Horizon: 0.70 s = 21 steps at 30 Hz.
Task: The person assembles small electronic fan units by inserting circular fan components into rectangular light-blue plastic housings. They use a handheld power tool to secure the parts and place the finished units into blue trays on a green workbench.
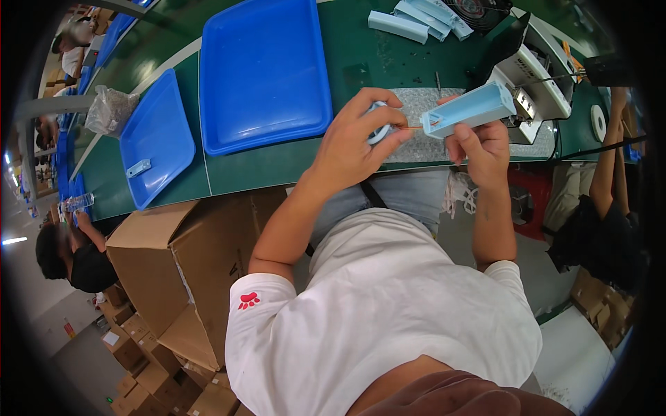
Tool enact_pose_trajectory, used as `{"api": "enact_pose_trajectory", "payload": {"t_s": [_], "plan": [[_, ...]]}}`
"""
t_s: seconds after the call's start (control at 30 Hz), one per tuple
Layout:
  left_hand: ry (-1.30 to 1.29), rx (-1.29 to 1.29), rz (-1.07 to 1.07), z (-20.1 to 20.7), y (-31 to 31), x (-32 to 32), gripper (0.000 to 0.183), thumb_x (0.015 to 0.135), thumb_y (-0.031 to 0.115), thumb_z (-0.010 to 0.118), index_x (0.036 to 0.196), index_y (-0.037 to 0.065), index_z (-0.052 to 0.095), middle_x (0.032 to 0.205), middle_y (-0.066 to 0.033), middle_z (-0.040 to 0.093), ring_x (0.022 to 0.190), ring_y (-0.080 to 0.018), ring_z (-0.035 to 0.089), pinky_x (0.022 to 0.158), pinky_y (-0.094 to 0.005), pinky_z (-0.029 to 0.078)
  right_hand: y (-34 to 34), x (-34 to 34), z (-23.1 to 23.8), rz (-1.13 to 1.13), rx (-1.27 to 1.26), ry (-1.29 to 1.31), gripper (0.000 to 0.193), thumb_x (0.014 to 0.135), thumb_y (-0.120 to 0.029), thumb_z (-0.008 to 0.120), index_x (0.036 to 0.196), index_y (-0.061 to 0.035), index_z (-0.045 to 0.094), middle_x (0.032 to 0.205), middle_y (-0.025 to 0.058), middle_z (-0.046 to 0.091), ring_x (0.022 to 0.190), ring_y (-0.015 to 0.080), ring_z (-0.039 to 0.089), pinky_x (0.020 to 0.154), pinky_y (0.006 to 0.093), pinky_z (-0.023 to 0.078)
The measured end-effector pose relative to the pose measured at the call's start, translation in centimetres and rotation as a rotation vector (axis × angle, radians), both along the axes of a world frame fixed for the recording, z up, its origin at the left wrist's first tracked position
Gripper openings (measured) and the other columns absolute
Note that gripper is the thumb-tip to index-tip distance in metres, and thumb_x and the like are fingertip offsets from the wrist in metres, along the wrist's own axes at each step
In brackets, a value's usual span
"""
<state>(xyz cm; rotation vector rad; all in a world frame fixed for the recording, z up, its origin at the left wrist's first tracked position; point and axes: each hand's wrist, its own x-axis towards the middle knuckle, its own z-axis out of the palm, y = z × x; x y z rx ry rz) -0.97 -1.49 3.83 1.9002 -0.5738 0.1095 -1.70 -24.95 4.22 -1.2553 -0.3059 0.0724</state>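
Observation:
My right hand (483,149) is closed round the lower side of a long light-blue plastic housing (472,109), open along one face and tilted up to the right. In my left hand (352,142) is a smaller light-blue plastic part (378,125) with a curved edge, partly hidden behind the fingers. A thin reddish wire (415,127) runs from the left fingertips to the near end of the housing. Both hands are over a sheet of bubble wrap (411,104) on the green table (270,154).
A large blue tray (267,76) lies left of my hands, beside a second blue tray (163,149) holding a small light-blue part. Several light-blue housings (399,26) lie at the back. A white-and-black device (534,69) stands at right. An open cardboard box (201,270) is below the table edge.

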Motion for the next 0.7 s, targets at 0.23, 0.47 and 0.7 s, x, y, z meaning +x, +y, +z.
{"api": "enact_pose_trajectory", "payload": {"t_s": [0.23, 0.47, 0.7], "plan": [[0.09, -0.202, 0.016, -1.8, -1.4, -0.4, 0.073, 0.064, 0.017, 0.098, 0.121, 0.006, 0.055, 0.115, -0.0098, 0.061, 0.108, -0.0218, 0.062, 0.092, -0.0347, 0.051, 1.9, -0.2, -1.2, -0.079, -0.218, -0.152, 0.02, 0.093, -0.006, 0.073, 0.112, 0.0003, 0.071, 0.112, 0.008, 0.071, 0.069, 0.007, 0.061, 0.056, 0.0204, 0.045], [0.177, -0.215, 0.048, -2.0, -1.9, -0.5, 0.079, 0.067, 0.013, 0.096, 0.129, 0.005, 0.048, 0.116, -0.0098, 0.062, 0.11, -0.0198, 0.062, 0.096, -0.0345, 0.05, 1.6, -0.5, -0.5, -0.055, -0.485, -0.206, 0.025, 0.092, -0.004, 0.074, 0.115, 0.0029, 0.069, 0.111, 0.0122, 0.07, 0.097, 0.0152, 0.064, 0.078, 0.0267, 0.051], [0.138, -0.209, 0.057, -2.2, -2.6, -0.3, 0.08, 0.067, 0.009, 0.091, 0.134, 0.005, 0.048, 0.122, -0.011, 0.065, 0.114, -0.023, 0.064, 0.097, -0.0362, 0.051, 2.8, -0.5, -1.0, -0.161, -0.363, -0.195, 0.028, 0.09, -0.006, 0.077, 0.115, 0.0037, 0.068, 0.094, 0.0066, 0.074, 0.078, 0.0056, 0.066, 0.064, 0.0206, 0.052]]}}
